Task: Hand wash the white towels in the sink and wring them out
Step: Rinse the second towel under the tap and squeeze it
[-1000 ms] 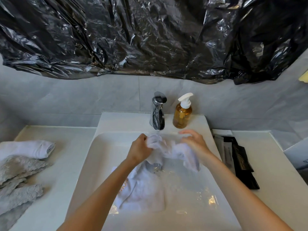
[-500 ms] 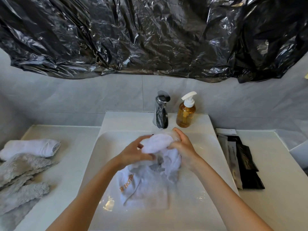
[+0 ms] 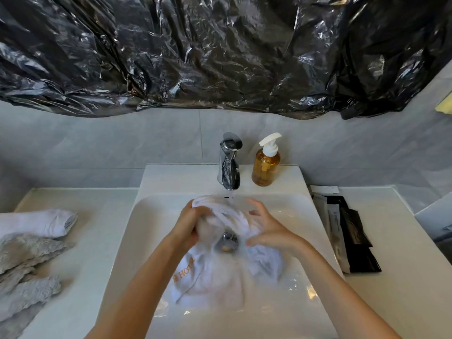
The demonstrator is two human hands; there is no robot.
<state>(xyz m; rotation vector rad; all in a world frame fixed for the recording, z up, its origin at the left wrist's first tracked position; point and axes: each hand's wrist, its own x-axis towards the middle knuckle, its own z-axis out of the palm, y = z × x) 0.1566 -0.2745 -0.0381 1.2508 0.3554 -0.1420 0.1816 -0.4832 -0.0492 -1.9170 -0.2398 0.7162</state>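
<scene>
While water is running from the faucet [image 3: 229, 165], the white towel [image 3: 215, 272] is lying bunched in the sink [image 3: 137, 231] over the drain. Left hand [image 3: 189, 226] grip is clenching the upper bunch. Right hand [image 3: 265, 228] grip is curling round the other side, fingers partly spread, blurred. Soap bottle [image 3: 266, 165] is standing beside the faucet. Folded white and grey towels [image 3: 29, 253] are sitting on the bench [image 3: 97, 241], left.
</scene>
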